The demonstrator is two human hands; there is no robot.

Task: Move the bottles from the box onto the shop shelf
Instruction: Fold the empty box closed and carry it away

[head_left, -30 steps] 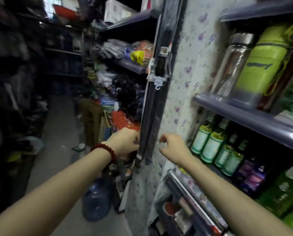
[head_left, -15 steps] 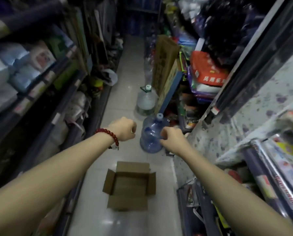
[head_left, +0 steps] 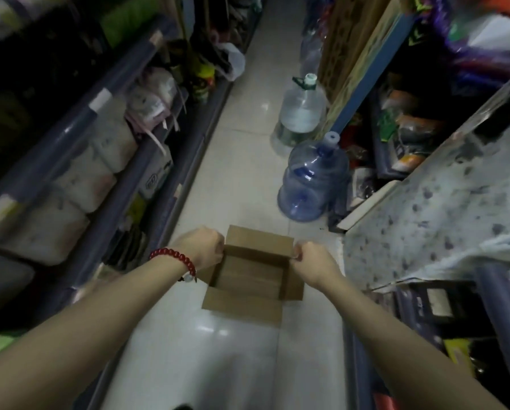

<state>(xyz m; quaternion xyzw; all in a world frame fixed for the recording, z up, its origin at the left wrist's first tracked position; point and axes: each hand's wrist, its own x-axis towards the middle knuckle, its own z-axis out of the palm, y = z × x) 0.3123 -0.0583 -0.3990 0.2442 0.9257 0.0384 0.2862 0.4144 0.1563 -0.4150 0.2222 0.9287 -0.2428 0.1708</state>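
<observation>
2 hands (head_left: 256,251) over open box (head_left: 248,279), tiled aisle floor (head_left: 242,161).

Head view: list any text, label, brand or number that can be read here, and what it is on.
None can be read.
White carton on the left shelf: a dark mark, too blurred to read.
Shelf-edge tags: blank or blurred.
Cardboard box: no print visible.
Right-hand packets: blurred.

Plain brown box (head_left: 249,279), seen between the curled fingers of both hands. Dark red bead bracelet (head_left: 175,258), worn behind the left fingers. Translucent blue water jug (head_left: 313,180) and clear jug (head_left: 302,109), green-handled, found beyond the fingertips. Floor (head_left: 233,161) tiled off-white.
</observation>
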